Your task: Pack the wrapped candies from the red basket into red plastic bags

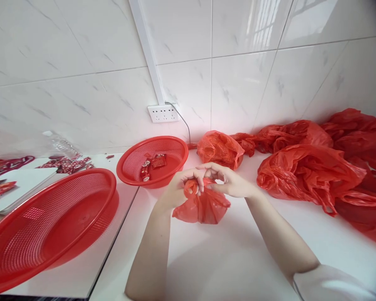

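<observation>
Just in front of me, a small red plastic bag (203, 207) hangs above the white table, its top gathered between both hands. My left hand (184, 184) has its fingers closed on the bunched neck, where a loop of plastic sticks out. On the other side my right hand (227, 179) pinches the plastic with curled fingers, close to the left fingertips. What the bag holds cannot be made out. Behind the hands stands a round red basket (122, 165) with a few small red packets (158, 161) in it.
A large red basket (108, 200) stands at the left. Behind it lie red patterned wrappers (69, 165) and a clear bottle (62, 145). Crumpled red plastic bags (310, 171) spread along the right and back. A wall socket (163, 113) has a grey cable.
</observation>
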Action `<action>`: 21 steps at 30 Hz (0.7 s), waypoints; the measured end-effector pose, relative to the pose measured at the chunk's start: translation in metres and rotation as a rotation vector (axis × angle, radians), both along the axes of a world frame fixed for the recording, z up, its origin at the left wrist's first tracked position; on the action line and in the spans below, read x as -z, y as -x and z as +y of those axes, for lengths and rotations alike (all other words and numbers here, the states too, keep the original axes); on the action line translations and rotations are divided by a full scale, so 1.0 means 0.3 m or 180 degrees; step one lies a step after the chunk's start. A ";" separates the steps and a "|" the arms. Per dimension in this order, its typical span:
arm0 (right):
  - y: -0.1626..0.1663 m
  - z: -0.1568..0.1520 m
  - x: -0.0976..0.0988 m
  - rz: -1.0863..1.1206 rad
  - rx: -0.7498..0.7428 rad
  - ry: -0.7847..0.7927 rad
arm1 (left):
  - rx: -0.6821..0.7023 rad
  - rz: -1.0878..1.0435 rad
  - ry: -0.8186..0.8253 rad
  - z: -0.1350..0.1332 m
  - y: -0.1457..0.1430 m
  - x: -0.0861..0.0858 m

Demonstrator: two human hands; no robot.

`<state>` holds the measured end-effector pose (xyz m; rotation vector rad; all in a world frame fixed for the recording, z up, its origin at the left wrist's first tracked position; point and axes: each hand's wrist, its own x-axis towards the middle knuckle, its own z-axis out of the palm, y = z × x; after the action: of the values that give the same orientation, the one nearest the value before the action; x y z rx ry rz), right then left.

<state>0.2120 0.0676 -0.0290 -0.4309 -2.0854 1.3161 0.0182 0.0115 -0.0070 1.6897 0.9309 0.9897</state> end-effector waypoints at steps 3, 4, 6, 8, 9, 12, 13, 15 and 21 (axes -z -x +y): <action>0.003 -0.007 -0.008 -0.0007 -0.0072 0.0098 | -0.0639 0.0107 -0.0544 0.019 -0.007 0.032; 0.005 -0.009 -0.010 0.0023 -0.0099 0.0169 | -0.0826 0.0125 -0.0716 0.025 -0.015 0.043; 0.009 -0.010 -0.009 0.0112 -0.0157 0.0378 | -0.1009 0.0112 -0.0906 0.034 -0.034 0.060; 0.012 -0.009 -0.006 0.0167 -0.0158 0.0552 | -0.0929 0.0060 -0.0883 0.039 -0.049 0.069; 0.013 -0.008 -0.005 0.0174 -0.0134 0.0595 | -0.0847 0.0023 -0.0839 0.040 -0.053 0.071; 0.011 -0.006 -0.004 0.0184 -0.0074 0.0572 | -0.0663 -0.0140 -0.0751 0.043 -0.045 0.071; 0.009 -0.005 -0.005 0.0168 -0.0055 0.0527 | -0.0615 -0.0187 -0.0714 0.045 -0.037 0.071; 0.003 -0.004 -0.009 0.0037 0.0013 0.0375 | -0.0398 -0.0304 -0.0597 0.049 -0.017 0.072; 0.009 -0.006 -0.016 -0.0280 0.0068 -0.0018 | -0.0235 -0.0671 -0.0601 0.062 0.002 0.073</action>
<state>0.2093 0.0658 -0.0243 -0.5157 -2.1501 1.2998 0.0175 0.0301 -0.0290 1.6748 0.7854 1.3127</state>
